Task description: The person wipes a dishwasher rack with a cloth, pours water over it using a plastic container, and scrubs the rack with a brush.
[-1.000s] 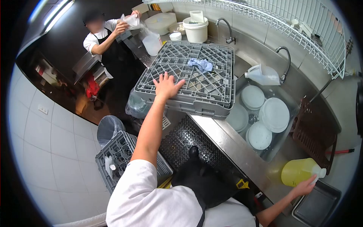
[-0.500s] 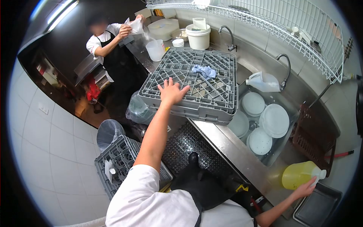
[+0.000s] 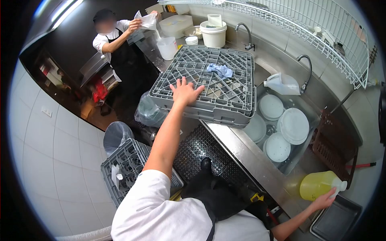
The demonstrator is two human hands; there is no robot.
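Note:
My left hand [image 3: 185, 93] rests with fingers spread on the near left part of a grey dish rack [image 3: 209, 106], which sits upside down on the steel counter. A crumpled blue cloth [image 3: 220, 71] lies on top of the rack. On the far right, my right hand [image 3: 324, 199] is closed around the neck and handle area of a plastic jug [image 3: 315, 185] of yellow liquid, tilted on its side at the counter's edge. Between the two hands, several white plates [image 3: 294, 125] lie in the sink [image 3: 299, 158].
A co-worker [image 3: 126, 52] pours from a white bag [image 3: 145, 21] into a plastic pitcher [image 3: 167, 49]. A white bucket [image 3: 214, 37] and two faucets [image 3: 306, 76] line the wall below a wire shelf [image 3: 297, 30]. More grey racks [image 3: 120, 174] stand on the floor at left.
The view has shifted slightly. My left hand stays on the rack and my right hand stays on the jug. The co-worker's head and bag have moved a little.

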